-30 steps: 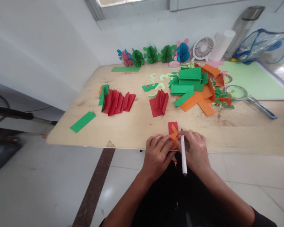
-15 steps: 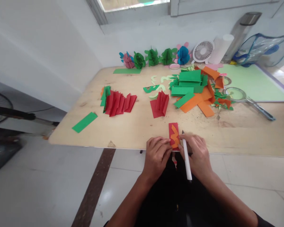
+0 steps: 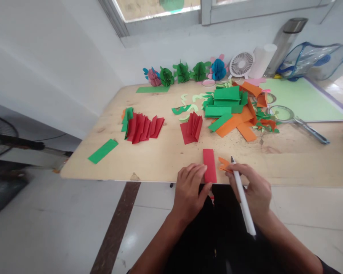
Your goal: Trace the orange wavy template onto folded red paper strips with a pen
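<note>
A red paper strip (image 3: 209, 163) lies at the table's front edge, with my left hand (image 3: 190, 188) on its left side, the fingertips and thumb resting on it. My right hand (image 3: 253, 190) is to the right of the strip, its fingers closed around a white pen (image 3: 244, 205) that slants with its dark tip upward. Those same fingers pinch an orange paper cutout (image 3: 224, 163) with a wavy outline. Behind the strip stands a small bundle of folded red papers (image 3: 193, 127). A larger row of folded red papers (image 3: 144, 127) is farther left.
Green folded papers (image 3: 227, 95) and orange strips (image 3: 246, 121) are heaped at the back right. A magnifying glass (image 3: 308, 129) lies beside them, near a small white fan (image 3: 242, 64). Honeycomb paper figures (image 3: 183, 72) line the wall. One green strip (image 3: 103, 151) lies at left.
The orange cutout has come off the red strip and moved right in my right hand, together with the pen. My left hand stays at the strip.
</note>
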Demonstrator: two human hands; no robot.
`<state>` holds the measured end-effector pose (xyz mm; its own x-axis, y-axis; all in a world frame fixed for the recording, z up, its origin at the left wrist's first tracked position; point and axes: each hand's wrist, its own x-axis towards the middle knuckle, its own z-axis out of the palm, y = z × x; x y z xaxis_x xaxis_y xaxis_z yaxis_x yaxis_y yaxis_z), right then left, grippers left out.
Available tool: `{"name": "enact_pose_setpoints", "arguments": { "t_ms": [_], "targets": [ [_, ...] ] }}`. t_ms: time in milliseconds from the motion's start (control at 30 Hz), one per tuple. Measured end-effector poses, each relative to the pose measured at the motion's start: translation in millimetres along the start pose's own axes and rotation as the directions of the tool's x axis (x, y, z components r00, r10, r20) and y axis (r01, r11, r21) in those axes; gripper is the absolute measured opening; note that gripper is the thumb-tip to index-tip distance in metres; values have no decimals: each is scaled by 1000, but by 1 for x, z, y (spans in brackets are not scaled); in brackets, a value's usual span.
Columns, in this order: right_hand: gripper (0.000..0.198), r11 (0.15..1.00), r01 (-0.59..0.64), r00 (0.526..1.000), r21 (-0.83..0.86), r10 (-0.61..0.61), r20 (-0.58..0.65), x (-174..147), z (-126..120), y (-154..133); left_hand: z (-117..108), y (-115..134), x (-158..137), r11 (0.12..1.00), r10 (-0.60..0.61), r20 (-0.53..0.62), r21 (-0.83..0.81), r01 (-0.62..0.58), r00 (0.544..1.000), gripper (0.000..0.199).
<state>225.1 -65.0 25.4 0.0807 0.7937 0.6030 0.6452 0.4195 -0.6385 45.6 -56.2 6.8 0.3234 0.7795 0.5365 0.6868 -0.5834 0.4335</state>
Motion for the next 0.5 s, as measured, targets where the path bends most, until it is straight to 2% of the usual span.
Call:
{"name": "enact_pose_setpoints", "arguments": {
  "t_ms": [100,200,300,400,467,500],
  "targets": [
    [15,999,-38,996,-18,37,-87,-1,-7,0,6,0,0,991,23,162,123,-44,986,36],
    [18,999,-40,994,-18,38,-98,-5,-7,1,8,1,0,986,13,187,161,-44,982,28],
    [15,997,-71,996,-15,70,-59,-8,-4,4,8,5,0,991,21,145,130,-41,989,20],
    [13,995,-103,993,-8,102,-62,-12,-2,6,6,9,0,999,21,54,30,-23,998,14],
    [13,990,-141,985,22,142,-93,-13,-1,7,3,11,1,994,-57,-28,-93,54,998,12],
    [14,985,-163,980,48,167,-111,-13,-1,7,2,12,2,978,-141,-70,-163,128,987,12]
  ]
}}
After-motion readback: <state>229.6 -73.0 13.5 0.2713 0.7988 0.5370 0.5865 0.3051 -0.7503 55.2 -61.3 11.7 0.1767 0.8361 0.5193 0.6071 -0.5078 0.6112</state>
